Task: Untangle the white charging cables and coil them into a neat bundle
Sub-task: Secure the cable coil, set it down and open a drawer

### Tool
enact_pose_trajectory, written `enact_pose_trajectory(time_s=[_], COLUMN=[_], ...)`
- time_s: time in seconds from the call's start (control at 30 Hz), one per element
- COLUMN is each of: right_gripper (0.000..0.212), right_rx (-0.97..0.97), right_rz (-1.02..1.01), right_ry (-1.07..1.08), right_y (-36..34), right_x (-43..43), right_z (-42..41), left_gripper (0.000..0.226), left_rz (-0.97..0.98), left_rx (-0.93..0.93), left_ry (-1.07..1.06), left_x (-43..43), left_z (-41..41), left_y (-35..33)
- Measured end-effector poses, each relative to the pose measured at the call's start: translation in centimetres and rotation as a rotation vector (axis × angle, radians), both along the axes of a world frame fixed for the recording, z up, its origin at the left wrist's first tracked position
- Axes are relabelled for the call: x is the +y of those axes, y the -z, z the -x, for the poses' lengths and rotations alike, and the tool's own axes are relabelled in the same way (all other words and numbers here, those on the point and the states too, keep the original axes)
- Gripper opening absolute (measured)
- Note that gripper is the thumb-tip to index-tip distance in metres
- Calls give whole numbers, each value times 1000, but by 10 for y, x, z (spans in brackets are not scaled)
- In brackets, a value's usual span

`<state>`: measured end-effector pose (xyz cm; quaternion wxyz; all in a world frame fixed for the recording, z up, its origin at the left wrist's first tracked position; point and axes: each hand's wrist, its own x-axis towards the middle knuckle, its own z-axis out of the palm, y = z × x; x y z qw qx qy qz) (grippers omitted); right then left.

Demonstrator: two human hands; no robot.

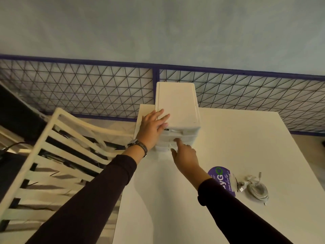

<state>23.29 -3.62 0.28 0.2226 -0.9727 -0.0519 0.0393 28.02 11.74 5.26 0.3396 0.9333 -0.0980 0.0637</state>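
1. While the left hand lies flat on the near-left corner of the white drawer unit, its fingers are straight, slightly spread, and hold nothing.
2. Just below those fingers, the right hand reaches the drawer fronts. Its index finger is straight with the tip at a middle drawer, the thumb is out, and the other fingers are folded. Whether it hooks a handle I cannot tell.
3. The white charging cables lie coiled on the table, untouched, well apart from both hands and to the right of the right fingers.
4. A purple packet lies just beside the cables, on the side nearer the right wrist.
5. A white slatted chair stands left of the left fingers.
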Motion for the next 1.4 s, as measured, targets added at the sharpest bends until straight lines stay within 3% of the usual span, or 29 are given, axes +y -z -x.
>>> enact_pose_trajectory(time_s=[0.2,0.37,0.47,0.6,0.7,0.87,1.0,1.07,1.3,1.4], right_gripper=[27,29,29,10,24,28,78,86,62,60], right_rx=[-105,-180,-192,-320,-351,-132,247,392,370,313], right_rz=[-175,-141,-116,-85,-101,82,245,256,63,-192], right_ry=[-13,-31,-52,-91,21,350,503,511,665,786], right_y=[7,19,17,2,-3,30,56,69,68,54], right_x=[-11,-17,-20,-43,-85,-177,-228,-242,-233,-215], right_z=[59,119,121,112,103,90,83,82,79,78], left_gripper=[37,37,37,37,37,36,36,35,35,35], left_rz=[13,33,41,19,36,64,133,144,170,166], left_rx=[-20,-16,-7,-23,-31,-91,-75,-74,-68,-61], left_ry=[14,7,5,7,-3,6,-1,-7,-5,-5], left_x=[2,-1,-2,-1,-2,-3,-4,-6,-6,-7], left_z=[-1,2,3,3,4,4,5,6,7,7], left_y=[1,2,2,2,4,10,13,13,12,11])
